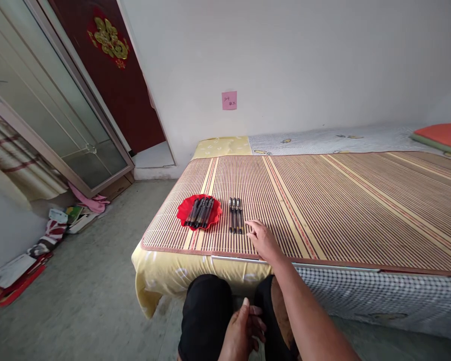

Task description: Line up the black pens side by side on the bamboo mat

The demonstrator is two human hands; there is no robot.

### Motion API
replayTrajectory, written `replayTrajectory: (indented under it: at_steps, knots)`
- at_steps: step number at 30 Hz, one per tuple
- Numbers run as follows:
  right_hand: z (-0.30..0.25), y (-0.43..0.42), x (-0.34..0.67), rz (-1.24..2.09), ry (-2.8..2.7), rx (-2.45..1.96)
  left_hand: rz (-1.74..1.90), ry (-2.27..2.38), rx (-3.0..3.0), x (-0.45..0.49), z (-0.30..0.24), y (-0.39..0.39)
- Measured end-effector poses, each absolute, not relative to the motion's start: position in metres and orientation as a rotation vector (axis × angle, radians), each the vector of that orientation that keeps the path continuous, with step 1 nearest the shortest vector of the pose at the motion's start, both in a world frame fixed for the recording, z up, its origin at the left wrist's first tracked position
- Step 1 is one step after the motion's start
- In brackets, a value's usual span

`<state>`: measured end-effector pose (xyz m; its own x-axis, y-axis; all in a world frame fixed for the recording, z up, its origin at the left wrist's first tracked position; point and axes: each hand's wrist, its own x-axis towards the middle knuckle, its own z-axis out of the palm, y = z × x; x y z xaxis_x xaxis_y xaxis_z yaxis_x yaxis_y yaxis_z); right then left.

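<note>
A red scalloped dish sits near the front edge of a bamboo mat on a bed and holds several dark pens. Three more dark pens lie side by side on the mat just right of the dish. My right hand rests on the mat right beside these pens, fingers stretched toward them and holding nothing. My left hand lies low between my knees, fingers loosely curled with nothing seen in them.
The bed stands against a white wall with a pink note. An orange cushion lies at the far right. Papers and cloths litter the floor at left below a glass door. My knees in black shorts touch the bed's front.
</note>
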<state>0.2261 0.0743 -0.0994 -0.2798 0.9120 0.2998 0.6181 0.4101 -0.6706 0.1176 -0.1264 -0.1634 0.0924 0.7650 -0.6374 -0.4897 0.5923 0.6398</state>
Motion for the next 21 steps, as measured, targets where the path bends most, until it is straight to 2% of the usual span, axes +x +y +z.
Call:
replayTrajectory:
  at_steps: [8, 21]
  knots:
    - [-0.085, 0.066, 0.208, 0.195, -2.195, -1.23, 0.964, 1.153, 0.319, 0.122, -0.187, -0.127]
    - [-0.084, 0.06, 0.197, 0.215, -2.374, -1.268, 0.935, 1.138, 0.321, 0.119, -0.17, -0.127]
